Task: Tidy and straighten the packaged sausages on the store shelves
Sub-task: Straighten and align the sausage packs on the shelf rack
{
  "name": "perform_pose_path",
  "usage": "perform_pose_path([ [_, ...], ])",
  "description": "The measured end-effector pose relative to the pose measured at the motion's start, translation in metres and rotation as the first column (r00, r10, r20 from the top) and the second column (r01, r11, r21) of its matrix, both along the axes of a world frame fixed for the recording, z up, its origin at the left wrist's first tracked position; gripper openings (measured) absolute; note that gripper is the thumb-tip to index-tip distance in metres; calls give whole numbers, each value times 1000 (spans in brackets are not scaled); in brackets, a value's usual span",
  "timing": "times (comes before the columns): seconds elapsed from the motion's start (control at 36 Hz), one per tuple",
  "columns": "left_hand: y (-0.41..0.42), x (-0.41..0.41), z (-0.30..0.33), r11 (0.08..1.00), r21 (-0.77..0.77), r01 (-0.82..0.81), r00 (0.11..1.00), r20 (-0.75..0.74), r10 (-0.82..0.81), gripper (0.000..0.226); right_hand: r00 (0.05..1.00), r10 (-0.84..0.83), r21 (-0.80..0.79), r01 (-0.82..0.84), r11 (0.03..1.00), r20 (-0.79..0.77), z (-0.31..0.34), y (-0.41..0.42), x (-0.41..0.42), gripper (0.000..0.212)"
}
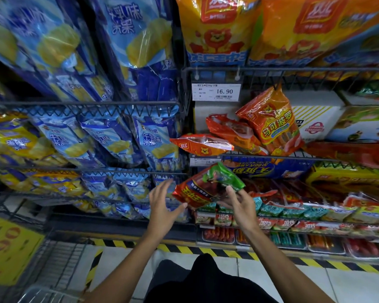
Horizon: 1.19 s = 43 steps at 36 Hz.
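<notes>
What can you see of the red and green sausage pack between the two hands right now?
The red and green sausage pack is a glossy, crinkled plastic bag, red with yellow lettering at its lower left and green at its upper right. It is tilted, raised in front of the wire shelves. The right hand holds it from below, thumb on the green end. The left hand is spread open, its fingertips at the pack's lower left corner.
</notes>
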<state>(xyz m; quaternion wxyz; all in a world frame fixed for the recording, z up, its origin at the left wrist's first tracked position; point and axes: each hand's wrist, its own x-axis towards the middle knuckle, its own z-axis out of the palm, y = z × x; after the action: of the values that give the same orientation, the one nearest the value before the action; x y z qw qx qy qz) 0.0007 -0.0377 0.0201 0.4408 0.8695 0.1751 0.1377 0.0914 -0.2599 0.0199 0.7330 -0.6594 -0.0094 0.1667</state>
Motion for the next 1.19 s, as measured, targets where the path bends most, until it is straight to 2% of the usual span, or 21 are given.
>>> perform_pose_path([
  [0.06, 1, -8, 6, 976, -202, -87, 994, -86, 71, 83, 999, 37, 35, -36, 999, -35, 8, 1, -4, 48],
  [0.14, -1, -16, 14, 837, -541, -84, 989, -151, 1, 78, 995, 69, 69, -63, 996, -76, 18, 4, -9, 29],
  [0.22, -3, -17, 13, 756, -644, -112, 980, -197, -23, 62, 984, 106, 136, -86, 987, -144, 21, 9, -16, 30],
  [0.31, -5, -18, 11, 743, -655, -141, 981, -191, 18, 55, 953, 169, 221, -114, 969, -253, 20, 14, -24, 40],
  [0.42, -4, -20, 16, 778, -605, -167, 981, -185, 66, 45, 899, 252, 292, -148, 945, -358, 15, 12, -24, 43],
  [0.47, -1, -21, 20, 797, -583, -160, 983, -172, 72, 37, 880, 290, 247, -206, 947, -376, 14, 8, -21, 46],
  [0.56, 4, -21, 29, 838, -527, -143, 986, -149, 74, 30, 879, 311, 88, -300, 950, -362, 13, 2, -22, 44],
  [0.64, 12, -19, 37, 881, -462, -101, 993, -101, 61, 33, 903, 307, -102, -351, 931, -299, 4, -4, -25, 84],
  [0.75, 20, -15, 45, 903, -420, -88, 996, -61, 68, 43, 927, 350, -343, -375, 861, -133, 12, -5, -32, 100],
  [0.89, 14, -6, 46, 937, -349, 2, 997, -72, -29, 42, 876, 448, -590, -269, 761, 179, 14, 4, -33, 98],
  [1.0, 4, 2, 42, 936, -347, 63, 996, -43, -82, 44, 858, 487, -556, -326, 765, 167, 17, 13, -26, 81],
  [1.08, -6, 7, 42, 918, -386, 89, 995, -1, -97, 44, 869, 452, -604, -254, 755, 200, 21, 13, -20, 68],
  [1.19, -12, 11, 38, 881, -458, 115, 993, 51, -104, 51, 887, 374, -635, -127, 762, 271, 21, 8, -18, 73],
])
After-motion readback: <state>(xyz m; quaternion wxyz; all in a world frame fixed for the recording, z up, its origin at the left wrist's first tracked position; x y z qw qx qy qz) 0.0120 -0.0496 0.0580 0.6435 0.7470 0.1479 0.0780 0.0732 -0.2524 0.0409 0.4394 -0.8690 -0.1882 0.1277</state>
